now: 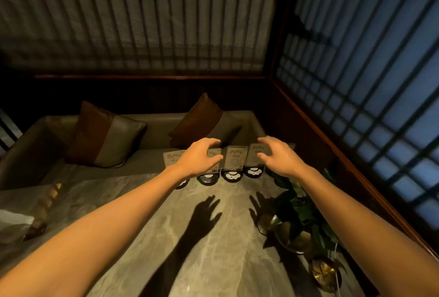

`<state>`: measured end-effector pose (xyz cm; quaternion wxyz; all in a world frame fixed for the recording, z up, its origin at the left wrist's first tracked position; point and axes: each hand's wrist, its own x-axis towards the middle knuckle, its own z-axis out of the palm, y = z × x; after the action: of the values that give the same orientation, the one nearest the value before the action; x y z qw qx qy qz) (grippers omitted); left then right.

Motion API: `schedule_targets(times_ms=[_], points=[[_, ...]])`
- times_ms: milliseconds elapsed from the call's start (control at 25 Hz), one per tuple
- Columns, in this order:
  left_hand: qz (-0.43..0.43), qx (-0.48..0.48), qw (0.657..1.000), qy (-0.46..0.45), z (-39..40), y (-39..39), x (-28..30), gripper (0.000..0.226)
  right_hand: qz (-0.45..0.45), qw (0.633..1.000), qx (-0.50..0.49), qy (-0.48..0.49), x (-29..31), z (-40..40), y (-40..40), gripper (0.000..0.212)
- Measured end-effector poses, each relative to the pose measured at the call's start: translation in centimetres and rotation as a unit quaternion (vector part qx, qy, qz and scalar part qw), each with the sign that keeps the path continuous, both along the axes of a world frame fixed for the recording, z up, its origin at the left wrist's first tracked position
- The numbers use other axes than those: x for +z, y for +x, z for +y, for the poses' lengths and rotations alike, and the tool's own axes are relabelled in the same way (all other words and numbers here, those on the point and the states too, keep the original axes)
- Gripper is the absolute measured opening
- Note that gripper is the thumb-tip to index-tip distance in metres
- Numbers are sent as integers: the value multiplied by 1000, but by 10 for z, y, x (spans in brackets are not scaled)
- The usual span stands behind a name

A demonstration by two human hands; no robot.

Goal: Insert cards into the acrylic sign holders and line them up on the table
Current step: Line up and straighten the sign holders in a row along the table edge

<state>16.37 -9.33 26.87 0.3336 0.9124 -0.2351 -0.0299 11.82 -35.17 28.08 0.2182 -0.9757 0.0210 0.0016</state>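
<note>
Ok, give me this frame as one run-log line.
stage: lining up | left hand: open, over left sign holders | right hand: open, over right end of row | row: far edge of marble table | cards: inserted

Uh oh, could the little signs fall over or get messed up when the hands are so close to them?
Maybe, yes. The sign holders stand side by side in a tight row at the table's far edge, so a bump from the left hand or right hand might tip one into its neighbours, or even off the back. The right arm also passes close above the plant, so pulling back carelessly could brush its leaves.
</note>
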Motion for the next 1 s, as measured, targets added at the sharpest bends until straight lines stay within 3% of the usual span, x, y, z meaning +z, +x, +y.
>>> schedule_targets(times_ms=[200,440,840,1000], points=[[-5,10,1000,-4,-61,23,-6,62,-3,1000,3,15,0,-78,34,63],[-92,73,992,44,-158,76,-30,76,-22,1000,-2,-20,-29,-161,90,80],[43,22,987,155,-278,146,-121,86,64,994,35,-83,-129,-242,153,91],[60,3,975,214,-297,165,-141,80,85,992,51,-76,-155,-255,172,89]])
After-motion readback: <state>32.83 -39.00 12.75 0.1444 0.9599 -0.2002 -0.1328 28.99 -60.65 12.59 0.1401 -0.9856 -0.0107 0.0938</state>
